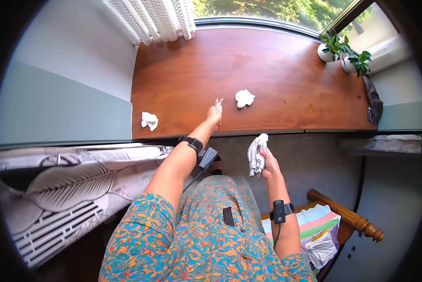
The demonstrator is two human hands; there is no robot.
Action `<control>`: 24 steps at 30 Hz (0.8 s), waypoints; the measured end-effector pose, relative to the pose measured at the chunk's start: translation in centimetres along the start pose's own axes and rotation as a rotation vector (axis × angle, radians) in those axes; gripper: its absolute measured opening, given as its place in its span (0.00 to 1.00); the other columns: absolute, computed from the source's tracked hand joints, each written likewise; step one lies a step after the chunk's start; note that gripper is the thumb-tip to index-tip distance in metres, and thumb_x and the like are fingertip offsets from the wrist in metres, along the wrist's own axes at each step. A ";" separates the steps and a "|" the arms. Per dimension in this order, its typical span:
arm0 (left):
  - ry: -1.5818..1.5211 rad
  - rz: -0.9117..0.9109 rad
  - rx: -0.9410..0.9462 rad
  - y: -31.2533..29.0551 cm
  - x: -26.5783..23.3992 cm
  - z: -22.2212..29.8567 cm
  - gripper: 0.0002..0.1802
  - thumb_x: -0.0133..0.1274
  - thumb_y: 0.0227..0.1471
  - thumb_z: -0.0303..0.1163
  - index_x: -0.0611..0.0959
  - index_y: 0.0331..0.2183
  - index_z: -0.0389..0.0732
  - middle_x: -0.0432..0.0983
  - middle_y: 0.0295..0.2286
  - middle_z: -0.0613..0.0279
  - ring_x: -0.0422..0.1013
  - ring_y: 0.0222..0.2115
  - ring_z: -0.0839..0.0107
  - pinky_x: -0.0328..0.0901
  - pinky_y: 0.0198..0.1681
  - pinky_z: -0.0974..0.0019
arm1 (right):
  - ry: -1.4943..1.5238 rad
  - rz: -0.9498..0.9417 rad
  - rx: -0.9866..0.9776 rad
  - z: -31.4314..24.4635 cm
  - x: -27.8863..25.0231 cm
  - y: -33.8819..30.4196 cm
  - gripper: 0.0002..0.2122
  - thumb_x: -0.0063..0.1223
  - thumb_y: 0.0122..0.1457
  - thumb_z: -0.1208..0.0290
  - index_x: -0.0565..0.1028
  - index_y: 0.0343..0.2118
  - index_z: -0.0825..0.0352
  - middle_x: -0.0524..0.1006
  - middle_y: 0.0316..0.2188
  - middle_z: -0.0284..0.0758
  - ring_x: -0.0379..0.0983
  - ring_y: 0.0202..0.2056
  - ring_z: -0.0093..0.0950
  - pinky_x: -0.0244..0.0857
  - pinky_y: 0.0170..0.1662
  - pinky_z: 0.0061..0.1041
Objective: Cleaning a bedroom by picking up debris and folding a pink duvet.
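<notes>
My left hand (214, 115) is above the front part of the brown wooden tabletop (183, 70). It is closed on a small crumpled whitish tissue (219, 102), which sticks out past the fingertips. My right hand (270, 165) is in front of the table's near edge, gripping a bunched grey-white cloth (256, 152) that hangs down in folds. Just right of my left hand lies a crumpled white tissue (244, 98). Another crumpled white tissue (149, 121) rests near the table's front left corner.
Two potted plants (333, 50) stand at the back right by the window. A dark pouch (372, 98) lies at the right edge. A patterned bed (74, 188) is at the left. At lower right, folded cloths (320, 249) lie on a striped surface beside a turned wooden post (345, 214).
</notes>
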State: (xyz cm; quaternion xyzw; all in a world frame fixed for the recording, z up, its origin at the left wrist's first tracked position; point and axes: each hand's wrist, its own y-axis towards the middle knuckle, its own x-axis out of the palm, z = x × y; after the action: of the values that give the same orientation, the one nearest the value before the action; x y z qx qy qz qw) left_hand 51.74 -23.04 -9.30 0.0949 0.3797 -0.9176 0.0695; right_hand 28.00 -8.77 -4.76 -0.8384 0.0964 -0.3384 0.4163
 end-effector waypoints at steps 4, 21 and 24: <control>-0.055 -0.086 0.056 2.9 1.0 2.0 0.32 0.56 0.43 0.39 0.62 0.48 0.41 0.69 0.33 0.58 0.68 0.24 0.73 0.67 0.23 0.70 | 0.022 -0.003 -0.004 -0.3 0.1 0.8 0.19 0.40 0.53 0.78 0.63 0.50 0.66 0.72 0.38 0.35 0.71 0.38 0.29 0.68 0.40 0.29; -0.134 0.018 0.111 -2.7 -2.7 -3.2 0.11 0.51 0.48 0.30 0.76 0.35 0.35 0.72 0.24 0.64 0.68 0.21 0.79 0.64 0.25 0.76 | -0.231 -0.162 0.181 -2.2 5.2 5.1 0.19 0.42 0.53 0.78 0.63 0.50 0.64 0.72 0.37 0.33 0.71 0.34 0.27 0.68 0.37 0.27; -0.241 0.066 -0.004 -5.8 -4.6 -5.3 0.05 0.49 0.48 0.28 0.76 0.24 0.38 0.69 0.16 0.67 0.66 0.15 0.79 0.61 0.17 0.74 | -0.356 -0.229 0.242 -2.4 7.2 4.7 0.19 0.42 0.53 0.78 0.63 0.50 0.64 0.72 0.36 0.32 0.71 0.33 0.26 0.68 0.36 0.27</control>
State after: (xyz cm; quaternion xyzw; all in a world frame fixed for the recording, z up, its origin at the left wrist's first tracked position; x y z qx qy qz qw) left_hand 55.65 -14.94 -7.95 -0.0037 0.3673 -0.9188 0.1448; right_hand 32.37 -16.46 -3.80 -0.8343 -0.1156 -0.2395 0.4830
